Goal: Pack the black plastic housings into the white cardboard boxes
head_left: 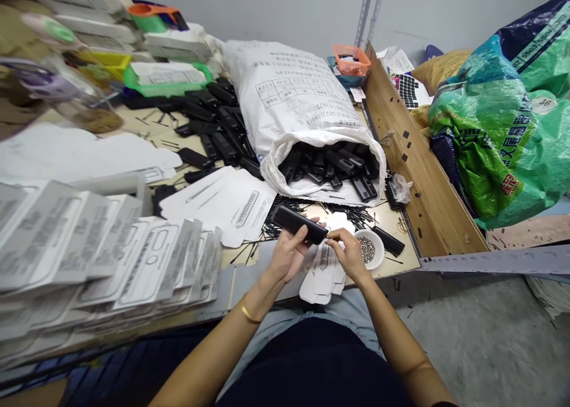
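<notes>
My left hand [288, 254] is closed around a long black plastic case [299, 223], tilted with its near end toward the right. At that end, the fingertips of my right hand [348, 254] are pinched together; whatever is between them is too small to make out. Just right of my right hand stands a white bowl [377, 254] holding small metal pieces [367, 248]. Beneath both hands lie printed white cards [321, 282]. Another black case [388, 241] rests beside the bowl.
A white woven sack [307, 98] full of black cases lies open ahead. Thin black sticks [287, 208] are scattered before it. Stacked printed cards [146, 264] fill the left side. A wooden board [423, 158] edges the table at right, with green bags [494, 134] beyond.
</notes>
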The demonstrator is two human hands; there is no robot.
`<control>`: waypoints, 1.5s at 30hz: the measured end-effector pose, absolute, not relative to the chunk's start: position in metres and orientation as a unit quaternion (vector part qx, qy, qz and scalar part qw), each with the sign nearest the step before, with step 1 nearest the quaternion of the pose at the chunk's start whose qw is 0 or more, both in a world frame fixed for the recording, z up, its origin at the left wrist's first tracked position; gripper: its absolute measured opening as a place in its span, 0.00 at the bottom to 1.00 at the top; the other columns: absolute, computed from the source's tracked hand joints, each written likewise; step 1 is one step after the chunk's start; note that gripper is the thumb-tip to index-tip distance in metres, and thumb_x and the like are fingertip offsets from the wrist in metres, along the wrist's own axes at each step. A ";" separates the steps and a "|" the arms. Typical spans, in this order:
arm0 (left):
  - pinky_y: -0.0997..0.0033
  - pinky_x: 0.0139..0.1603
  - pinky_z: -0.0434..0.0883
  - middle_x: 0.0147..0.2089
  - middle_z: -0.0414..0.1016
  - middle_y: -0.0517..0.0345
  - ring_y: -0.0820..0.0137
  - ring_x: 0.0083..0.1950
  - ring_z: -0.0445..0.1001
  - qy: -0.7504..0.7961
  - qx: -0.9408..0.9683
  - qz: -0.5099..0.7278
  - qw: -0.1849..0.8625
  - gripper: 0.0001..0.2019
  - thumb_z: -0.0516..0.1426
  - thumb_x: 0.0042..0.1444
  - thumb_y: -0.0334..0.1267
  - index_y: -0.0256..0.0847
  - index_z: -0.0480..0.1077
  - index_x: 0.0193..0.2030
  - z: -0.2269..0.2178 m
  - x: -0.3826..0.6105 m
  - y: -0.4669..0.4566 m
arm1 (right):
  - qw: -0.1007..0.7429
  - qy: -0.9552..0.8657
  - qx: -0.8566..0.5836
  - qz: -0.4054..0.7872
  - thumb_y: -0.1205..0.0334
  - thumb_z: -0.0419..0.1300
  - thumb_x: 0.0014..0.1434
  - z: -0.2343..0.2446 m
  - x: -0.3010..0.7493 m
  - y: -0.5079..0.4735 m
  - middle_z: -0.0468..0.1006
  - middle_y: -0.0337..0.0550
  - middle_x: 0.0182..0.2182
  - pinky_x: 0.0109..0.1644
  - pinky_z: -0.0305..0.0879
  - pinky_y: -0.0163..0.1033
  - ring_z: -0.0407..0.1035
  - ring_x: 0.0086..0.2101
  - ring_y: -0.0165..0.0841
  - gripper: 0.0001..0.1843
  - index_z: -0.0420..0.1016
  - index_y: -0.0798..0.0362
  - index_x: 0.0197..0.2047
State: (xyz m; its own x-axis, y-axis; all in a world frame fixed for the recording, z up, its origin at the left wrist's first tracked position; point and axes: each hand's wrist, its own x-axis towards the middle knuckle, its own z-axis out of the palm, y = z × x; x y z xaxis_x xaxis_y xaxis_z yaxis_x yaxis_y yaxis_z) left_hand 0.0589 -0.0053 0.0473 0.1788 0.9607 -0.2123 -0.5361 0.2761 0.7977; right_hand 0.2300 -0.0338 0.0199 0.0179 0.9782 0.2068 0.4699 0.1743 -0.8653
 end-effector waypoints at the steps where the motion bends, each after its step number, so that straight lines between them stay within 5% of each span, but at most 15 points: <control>1: 0.57 0.55 0.69 0.49 0.75 0.52 0.63 0.49 0.75 0.380 0.359 0.524 0.673 0.18 0.62 0.51 0.42 0.42 0.67 0.47 0.046 0.049 -0.008 | 0.432 -0.627 -0.575 0.298 0.60 0.57 0.60 0.020 0.235 -0.035 0.75 0.41 0.35 0.42 0.64 0.38 0.69 0.35 0.33 0.05 0.71 0.51 0.39; 4: 0.54 0.56 0.68 0.47 0.76 0.51 0.60 0.49 0.74 0.466 0.549 0.441 0.536 0.16 0.62 0.49 0.42 0.42 0.69 0.44 0.027 0.031 -0.015 | 0.418 -0.611 -0.619 0.262 0.60 0.56 0.61 0.020 0.256 -0.038 0.75 0.43 0.37 0.43 0.64 0.39 0.69 0.36 0.33 0.08 0.70 0.51 0.42; 8: 0.51 0.50 0.70 0.40 0.77 0.47 0.55 0.44 0.76 0.564 0.582 0.355 0.466 0.19 0.59 0.50 0.45 0.36 0.69 0.45 -0.012 0.038 0.003 | 0.248 -0.704 -0.627 0.222 0.62 0.59 0.57 0.015 0.278 -0.023 0.74 0.48 0.43 0.51 0.60 0.45 0.65 0.45 0.39 0.11 0.70 0.52 0.45; 12: 0.50 0.52 0.68 0.51 0.73 0.41 0.52 0.52 0.73 0.601 0.627 0.300 0.396 0.26 0.57 0.53 0.46 0.35 0.62 0.56 -0.028 0.056 0.041 | 0.084 -0.743 -0.623 0.230 0.64 0.67 0.48 0.009 0.279 0.013 0.68 0.53 0.51 0.53 0.56 0.47 0.60 0.51 0.44 0.28 0.66 0.55 0.52; 16: 0.44 0.65 0.52 0.67 0.52 0.32 0.49 0.69 0.48 0.581 0.676 0.363 0.270 0.37 0.60 0.51 0.40 0.31 0.51 0.65 -0.019 0.068 0.050 | 0.044 -0.713 -0.645 0.272 0.64 0.68 0.46 0.007 0.273 0.043 0.71 0.48 0.41 0.50 0.55 0.47 0.63 0.45 0.41 0.18 0.70 0.55 0.41; 19: 0.47 0.69 0.44 0.70 0.45 0.38 0.54 0.72 0.40 0.519 0.696 0.411 0.279 0.39 0.60 0.52 0.40 0.35 0.47 0.68 0.000 0.075 0.033 | 0.080 -0.717 -0.634 0.279 0.65 0.62 0.53 0.014 0.275 0.047 0.73 0.42 0.33 0.48 0.54 0.44 0.64 0.39 0.36 0.05 0.68 0.54 0.32; 23: 0.52 0.63 0.60 0.64 0.60 0.41 0.54 0.65 0.60 0.410 0.574 0.352 0.615 0.34 0.57 0.55 0.48 0.39 0.53 0.65 0.023 0.088 0.003 | 0.301 -0.705 -0.539 0.349 0.61 0.59 0.57 0.029 0.290 0.034 0.72 0.39 0.30 0.46 0.57 0.41 0.63 0.36 0.33 0.07 0.65 0.51 0.28; 27: 0.60 0.41 0.75 0.44 0.75 0.40 0.59 0.41 0.77 0.254 0.347 0.244 0.869 0.31 0.57 0.52 0.56 0.33 0.64 0.55 0.024 0.104 -0.016 | 0.446 -0.611 -0.387 0.528 0.54 0.62 0.54 0.030 0.300 0.020 0.70 0.38 0.28 0.40 0.61 0.40 0.64 0.32 0.32 0.13 0.62 0.50 0.26; 30: 0.64 0.31 0.75 0.37 0.76 0.49 0.66 0.29 0.77 0.261 0.278 0.305 0.873 0.35 0.59 0.50 0.56 0.39 0.57 0.60 0.022 0.109 -0.018 | 0.524 -0.535 -0.408 0.522 0.53 0.62 0.53 0.023 0.290 0.010 0.70 0.38 0.29 0.41 0.62 0.40 0.65 0.34 0.33 0.12 0.64 0.49 0.29; 34: 0.67 0.29 0.75 0.39 0.74 0.56 0.68 0.28 0.77 0.310 0.318 0.365 0.818 0.37 0.60 0.51 0.51 0.51 0.47 0.64 0.028 0.106 -0.011 | 0.532 -0.492 -0.551 0.413 0.53 0.55 0.59 0.016 0.254 -0.008 0.70 0.43 0.43 0.45 0.62 0.38 0.65 0.43 0.34 0.11 0.70 0.50 0.41; 38: 0.74 0.25 0.72 0.32 0.71 0.62 0.73 0.24 0.72 0.387 0.367 0.362 0.765 0.30 0.59 0.53 0.51 0.46 0.54 0.59 0.035 0.102 -0.009 | 0.490 -0.483 -0.596 0.413 0.52 0.46 0.64 0.016 0.227 -0.019 0.69 0.38 0.29 0.35 0.60 0.35 0.63 0.30 0.31 0.16 0.67 0.51 0.33; 45: 0.61 0.31 0.75 0.41 0.76 0.51 0.67 0.28 0.76 0.442 0.360 0.322 0.756 0.43 0.54 0.57 0.52 0.48 0.28 0.68 0.031 0.098 -0.010 | 0.541 -0.473 -0.559 0.414 0.55 0.52 0.61 0.029 0.220 -0.016 0.73 0.41 0.38 0.43 0.63 0.37 0.68 0.39 0.33 0.10 0.66 0.49 0.44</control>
State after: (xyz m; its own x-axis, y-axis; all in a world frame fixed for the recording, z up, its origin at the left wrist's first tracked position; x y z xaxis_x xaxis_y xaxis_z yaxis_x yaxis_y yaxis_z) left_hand 0.0978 -0.0102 0.0308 0.4018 0.8048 -0.4368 -0.1689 0.5340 0.8285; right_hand 0.2196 -0.0156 0.0289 0.2101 0.9765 0.0484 0.0814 0.0318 -0.9962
